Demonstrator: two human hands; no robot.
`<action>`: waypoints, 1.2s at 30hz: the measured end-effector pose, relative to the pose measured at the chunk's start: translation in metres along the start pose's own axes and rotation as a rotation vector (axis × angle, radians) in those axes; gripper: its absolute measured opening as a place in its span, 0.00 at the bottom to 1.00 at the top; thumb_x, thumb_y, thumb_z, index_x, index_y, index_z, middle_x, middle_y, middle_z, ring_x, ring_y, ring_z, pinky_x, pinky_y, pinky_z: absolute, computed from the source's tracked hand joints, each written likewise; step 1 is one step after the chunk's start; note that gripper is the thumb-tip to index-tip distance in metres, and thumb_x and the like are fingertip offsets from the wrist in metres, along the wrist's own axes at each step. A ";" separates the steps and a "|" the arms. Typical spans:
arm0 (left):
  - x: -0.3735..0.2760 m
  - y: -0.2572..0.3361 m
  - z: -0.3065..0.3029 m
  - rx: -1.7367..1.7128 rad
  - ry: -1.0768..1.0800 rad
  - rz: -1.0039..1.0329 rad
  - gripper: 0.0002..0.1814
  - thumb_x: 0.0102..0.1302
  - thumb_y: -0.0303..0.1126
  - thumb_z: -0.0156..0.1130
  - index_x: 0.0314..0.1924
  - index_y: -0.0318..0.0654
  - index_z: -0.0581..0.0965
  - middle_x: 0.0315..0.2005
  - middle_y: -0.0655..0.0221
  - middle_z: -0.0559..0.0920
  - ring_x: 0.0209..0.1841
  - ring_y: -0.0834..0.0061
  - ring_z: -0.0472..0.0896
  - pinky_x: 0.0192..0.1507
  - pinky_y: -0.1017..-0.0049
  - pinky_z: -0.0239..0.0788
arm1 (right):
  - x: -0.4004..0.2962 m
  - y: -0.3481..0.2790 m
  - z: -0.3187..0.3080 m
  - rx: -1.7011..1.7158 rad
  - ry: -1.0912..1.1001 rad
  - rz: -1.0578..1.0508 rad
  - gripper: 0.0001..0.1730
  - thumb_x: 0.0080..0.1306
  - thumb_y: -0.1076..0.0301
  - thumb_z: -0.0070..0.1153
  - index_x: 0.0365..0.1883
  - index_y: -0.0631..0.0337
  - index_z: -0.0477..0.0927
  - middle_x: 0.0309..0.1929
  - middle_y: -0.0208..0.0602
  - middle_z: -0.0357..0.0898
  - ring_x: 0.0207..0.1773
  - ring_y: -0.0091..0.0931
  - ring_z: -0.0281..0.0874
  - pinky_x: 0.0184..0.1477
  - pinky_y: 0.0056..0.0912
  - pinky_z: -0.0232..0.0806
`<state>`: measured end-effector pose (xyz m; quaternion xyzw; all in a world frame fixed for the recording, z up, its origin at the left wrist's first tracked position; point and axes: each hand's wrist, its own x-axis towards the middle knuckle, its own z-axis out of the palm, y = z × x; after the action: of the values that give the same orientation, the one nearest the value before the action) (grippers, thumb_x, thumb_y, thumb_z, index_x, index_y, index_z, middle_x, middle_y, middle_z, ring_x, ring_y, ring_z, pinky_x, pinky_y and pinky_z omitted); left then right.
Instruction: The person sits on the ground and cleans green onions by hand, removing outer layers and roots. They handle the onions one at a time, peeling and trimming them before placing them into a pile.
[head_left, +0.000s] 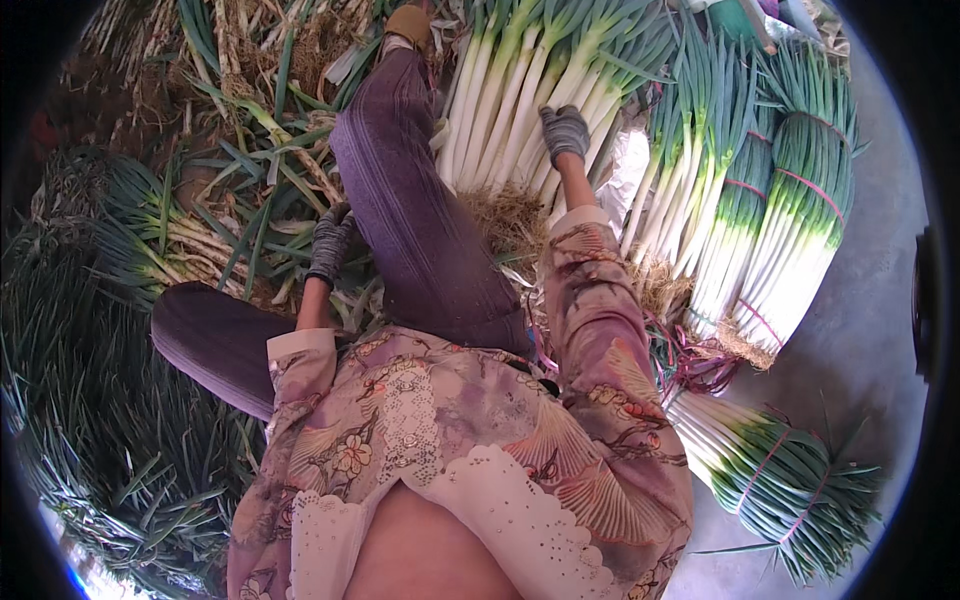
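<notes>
My right hand (565, 133), in a grey knitted glove, lies with curled fingers on a row of cleaned scallions (495, 112). Their white stalks point toward me and their green tops point away. Whether the fingers close around a stalk is not clear. Also gloved, my left hand (330, 241) is low beside my raised leg, close to loose scallion leaves and trimmings (262, 195). Its fingertips are partly hidden by the leg, so I cannot tell what they hold. Bushy roots (510, 217) show at the near end of the cleaned row.
Untrimmed scallions (97, 337) are heaped at left, with a smaller pile (180, 240) nearer the leg. Bundles tied with reddish bands (795, 225) stand at right, beside loose stalks (682, 172). Another tied bundle (780, 472) lies on the concrete floor (885, 195). Pink ties (697, 360) lie near my right elbow.
</notes>
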<state>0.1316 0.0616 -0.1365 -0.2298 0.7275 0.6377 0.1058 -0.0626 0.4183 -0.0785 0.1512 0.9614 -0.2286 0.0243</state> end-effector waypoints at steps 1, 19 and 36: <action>0.003 0.000 0.001 0.002 -0.001 -0.024 0.14 0.61 0.30 0.49 0.46 0.32 0.72 0.39 0.62 0.77 0.43 0.70 0.74 0.46 0.74 0.63 | 0.006 0.003 -0.005 -0.024 0.044 -0.002 0.25 0.56 0.47 0.48 0.37 0.63 0.72 0.36 0.53 0.76 0.42 0.44 0.73 0.45 0.42 0.64; -0.007 0.015 0.005 0.040 0.082 -0.077 0.15 0.60 0.33 0.50 0.47 0.36 0.72 0.39 0.62 0.77 0.38 0.76 0.75 0.40 0.77 0.68 | -0.015 0.052 0.015 -0.085 -0.001 0.079 0.25 0.61 0.48 0.39 0.40 0.63 0.71 0.34 0.54 0.74 0.39 0.47 0.73 0.44 0.44 0.65; 0.049 0.010 -0.026 0.082 0.668 0.026 0.16 0.56 0.41 0.53 0.37 0.36 0.72 0.32 0.55 0.77 0.39 0.61 0.76 0.41 0.66 0.67 | 0.121 0.062 0.013 -0.312 0.542 0.282 0.28 0.60 0.49 0.44 0.53 0.57 0.67 0.54 0.47 0.67 0.50 0.39 0.70 0.49 0.42 0.63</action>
<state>0.0882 0.0270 -0.1454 -0.4124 0.7499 0.4988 -0.1372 -0.1598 0.4992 -0.1307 0.3322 0.9260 -0.0246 -0.1776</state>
